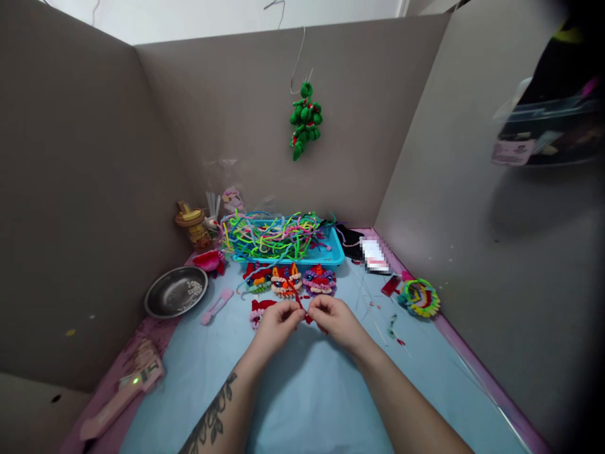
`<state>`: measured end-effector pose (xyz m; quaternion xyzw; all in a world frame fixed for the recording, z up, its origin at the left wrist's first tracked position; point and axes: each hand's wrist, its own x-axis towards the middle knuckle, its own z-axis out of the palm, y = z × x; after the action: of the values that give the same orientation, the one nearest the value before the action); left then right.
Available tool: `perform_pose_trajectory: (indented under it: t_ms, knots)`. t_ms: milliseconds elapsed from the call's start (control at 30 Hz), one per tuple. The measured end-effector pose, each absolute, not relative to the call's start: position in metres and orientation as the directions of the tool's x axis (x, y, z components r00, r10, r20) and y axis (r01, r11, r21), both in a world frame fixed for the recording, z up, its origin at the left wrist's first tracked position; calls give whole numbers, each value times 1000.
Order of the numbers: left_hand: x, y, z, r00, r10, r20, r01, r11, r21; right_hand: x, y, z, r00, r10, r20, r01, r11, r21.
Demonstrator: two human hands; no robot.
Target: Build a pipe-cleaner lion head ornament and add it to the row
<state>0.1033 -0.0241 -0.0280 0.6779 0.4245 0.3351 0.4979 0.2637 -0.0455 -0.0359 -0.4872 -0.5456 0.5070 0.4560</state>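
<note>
A light blue table (302,403) with a pink border carries a blue tray (331,254) of tangled pipe cleaners (269,234), three colourful pipe-cleaner faces (288,279) just in front of it, a metal bowl (175,291) at left, a pink glue gun (123,392) near the front-left edge, and a multicoloured coil (418,297) at right.

Bare blue mat (302,403) lies open near the person; woven figures (288,280) and blue tray (331,255) crowd the back.
</note>
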Motion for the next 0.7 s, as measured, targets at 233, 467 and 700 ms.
perform_pose_trajectory:
  t_ms: [233,467,700]
  knots:
    - [105,-22,-35,352,935,36,108,-79,991,259,-46,-40,-163,986,15,150,40,-988]
    - [103,-23,-39,371,928,-26,-45,46,998,256,-46,-42,-167,986,17,180,47,-983]
    - [107,-30,-32,405,893,-194,-268,319,909,251,-49,-45,-94,986,136,148,149,-978]
